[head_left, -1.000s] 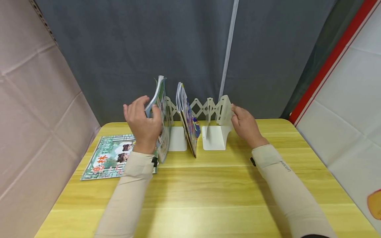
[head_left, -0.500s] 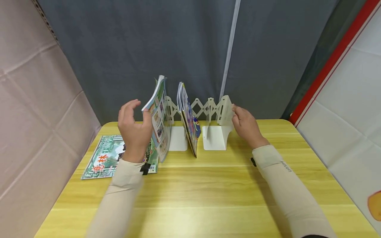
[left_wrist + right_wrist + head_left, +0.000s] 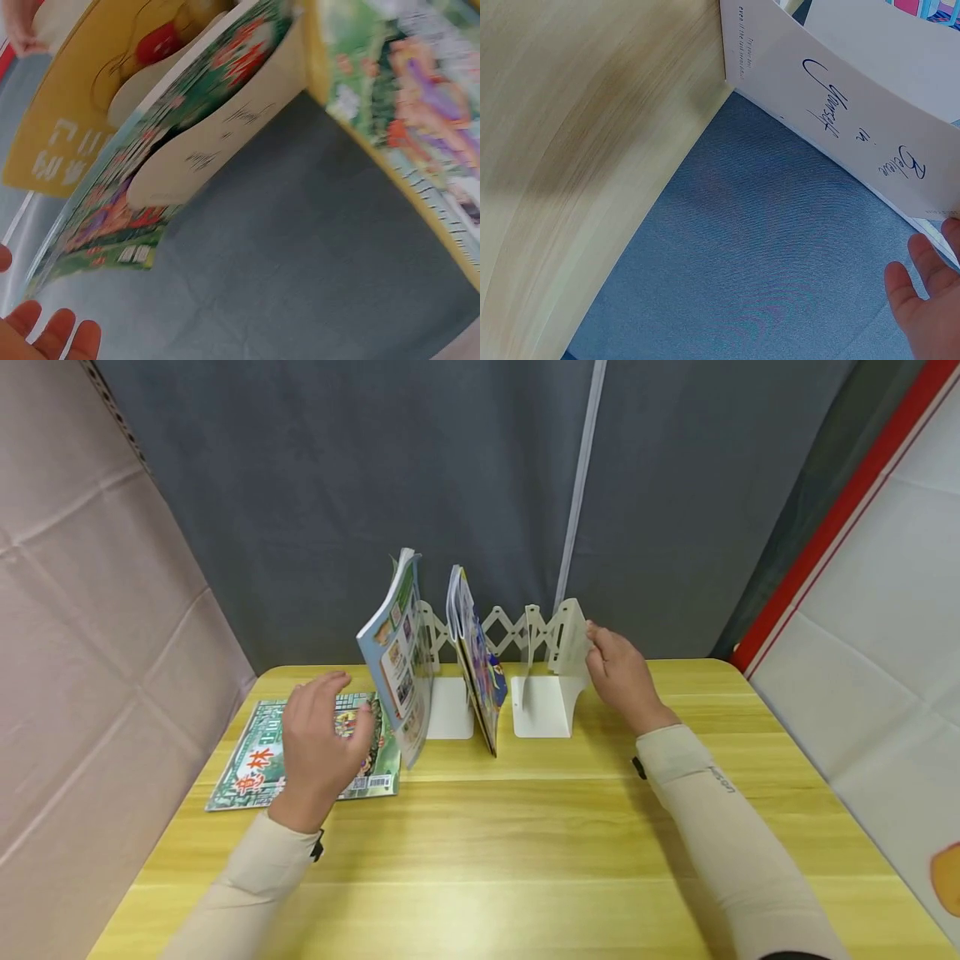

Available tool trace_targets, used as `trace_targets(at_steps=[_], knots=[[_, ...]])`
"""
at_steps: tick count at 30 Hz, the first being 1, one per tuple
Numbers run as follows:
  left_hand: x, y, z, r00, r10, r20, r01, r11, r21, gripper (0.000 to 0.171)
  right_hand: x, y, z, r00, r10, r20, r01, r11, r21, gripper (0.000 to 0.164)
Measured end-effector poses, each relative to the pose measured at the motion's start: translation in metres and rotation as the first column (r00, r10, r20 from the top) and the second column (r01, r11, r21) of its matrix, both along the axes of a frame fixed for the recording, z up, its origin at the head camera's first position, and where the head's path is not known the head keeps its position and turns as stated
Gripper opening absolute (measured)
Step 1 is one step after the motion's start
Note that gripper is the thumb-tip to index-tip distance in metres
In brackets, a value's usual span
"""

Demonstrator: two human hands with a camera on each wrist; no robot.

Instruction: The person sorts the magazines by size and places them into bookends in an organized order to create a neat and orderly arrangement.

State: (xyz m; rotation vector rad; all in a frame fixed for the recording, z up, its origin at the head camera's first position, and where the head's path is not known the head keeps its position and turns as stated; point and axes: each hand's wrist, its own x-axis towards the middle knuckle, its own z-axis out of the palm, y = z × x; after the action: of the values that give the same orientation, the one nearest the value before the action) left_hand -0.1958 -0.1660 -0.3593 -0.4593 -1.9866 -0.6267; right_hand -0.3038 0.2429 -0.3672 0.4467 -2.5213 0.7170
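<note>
My left hand [image 3: 318, 743] hovers with spread fingers above a magazine [image 3: 378, 781] lying flat; nothing is in its grasp. In the left wrist view, its fingertips [image 3: 56, 334] are apart from the upright magazine. That magazine [image 3: 397, 668] leans, cover bent, at the left end of a white expandable bookend [image 3: 542, 706]. Another group of thin books [image 3: 478, 668] stands tilted in a middle section. At the far right, my right hand [image 3: 622, 681] grips the edge of the bookend's end plate; its thumb is hidden in the right wrist view, where fingers [image 3: 930, 270] meet the lettered plate [image 3: 862, 124].
The wooden table [image 3: 510, 843] extends in front of the bookend. A grey curtain [image 3: 420, 460] hangs behind it, with pale cloth walls [image 3: 112, 610] at both sides. Between the books and the right end plate is a thin divider [image 3: 528, 647].
My left hand has let go of the upright magazine, moving left and down over the flat one. The magazine stays leaning in the bookend. My right hand has stayed on the end plate.
</note>
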Motion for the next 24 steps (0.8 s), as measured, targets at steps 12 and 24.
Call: trace_targets(at_steps=[12,24], knots=[[0.007,-0.017,-0.052,0.884,0.045,0.464,0.203,0.859,-0.471,0.046,0.002,0.001,0.001,1.0,0.005,0.0,-0.005,1.0,-0.009,0.038],[0.006,-0.022,-0.075,0.785,0.156,0.599,0.243,0.813,-0.529,0.064,0.001,0.002,-0.001,0.999,0.023,-0.034,-0.024,1.0,-0.017,0.036]])
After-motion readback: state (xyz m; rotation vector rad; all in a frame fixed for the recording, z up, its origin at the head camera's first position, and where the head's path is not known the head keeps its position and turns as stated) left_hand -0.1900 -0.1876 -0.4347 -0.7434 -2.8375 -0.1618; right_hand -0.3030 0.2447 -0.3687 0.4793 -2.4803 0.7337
